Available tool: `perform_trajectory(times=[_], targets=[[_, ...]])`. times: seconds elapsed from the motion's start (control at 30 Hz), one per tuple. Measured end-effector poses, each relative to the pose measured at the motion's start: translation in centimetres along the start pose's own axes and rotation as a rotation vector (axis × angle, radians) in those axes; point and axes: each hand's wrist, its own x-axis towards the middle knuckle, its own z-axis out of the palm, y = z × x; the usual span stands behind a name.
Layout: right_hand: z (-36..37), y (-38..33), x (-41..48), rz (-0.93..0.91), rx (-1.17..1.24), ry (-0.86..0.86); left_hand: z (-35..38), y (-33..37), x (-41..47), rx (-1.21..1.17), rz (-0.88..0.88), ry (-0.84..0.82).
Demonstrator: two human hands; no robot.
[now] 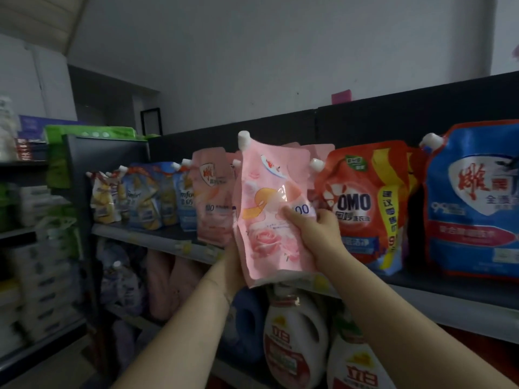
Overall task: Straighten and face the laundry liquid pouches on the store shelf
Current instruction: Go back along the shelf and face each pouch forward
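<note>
A pink laundry pouch (pixel 269 209) with a white cap and rose print is held upright in front of the top shelf (pixel 157 237), its printed front facing me. My right hand (pixel 317 234) grips its right edge, thumb across the front. My left hand (pixel 233 265) holds its lower left side from behind, mostly hidden by the pouch. More pink pouches (pixel 214 200) stand behind and to the left. A red OMO pouch (pixel 365 206) and a blue pouch (pixel 474 203) stand to the right.
Yellow and blue Comfort pouches (pixel 148 197) fill the shelf's left end beside a dark divider panel (pixel 84 175). White detergent bottles (pixel 295 343) and a blue bottle (pixel 247 327) stand on the shelf below. Another shelving unit with boxes (pixel 36 248) is at the far left.
</note>
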Motion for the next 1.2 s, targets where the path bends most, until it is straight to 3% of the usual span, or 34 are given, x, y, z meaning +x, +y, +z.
perform_trajectory(times=[0.2, 0.3, 0.37, 0.5, 0.7, 0.83, 0.97, 1.03, 1.1, 1.2], targets=[[4.2, 0.8, 1.9, -0.36, -0.31, 0.254, -3.8, 4.7, 2.5, 0.278, 0.239, -0.13], [6.5, 2.1, 3.7, -0.487, -0.377, 0.337, -4.4, 5.7, 6.1, 0.557, 0.328, 0.05], [7.7, 3.1, 4.6, -0.578, -0.417, 0.379, -4.4, 5.8, 8.5, 0.596, 0.348, 0.172], [9.1, 4.9, 6.1, -0.742, -0.582, 0.345, -4.8, 5.7, 12.6, 0.585, 0.457, 0.295], [8.7, 6.7, 7.6, -0.632, -1.008, 0.326, -5.0, 3.7, 14.7, 0.594, 0.733, 0.346], [7.5, 7.4, 7.9, -0.78, -1.258, 0.363, -5.3, 2.6, 14.9, 0.69, 0.818, 0.297], [5.8, 6.9, 8.0, -1.079, -1.525, 0.184, -5.3, 2.9, 14.8, 0.922, 1.018, 0.373], [4.8, 6.4, 8.1, -1.22, -1.615, 0.035, -6.5, 3.1, 14.7, 1.155, 1.289, 0.223], [3.9, 6.2, 8.3, -1.243, -1.671, -0.074, -8.1, 3.2, 14.8, 1.433, 1.48, -0.051], [3.0, 6.0, 8.9, -1.216, -1.761, -0.127, -9.0, 4.3, 15.6, 1.727, 1.436, -0.275]])
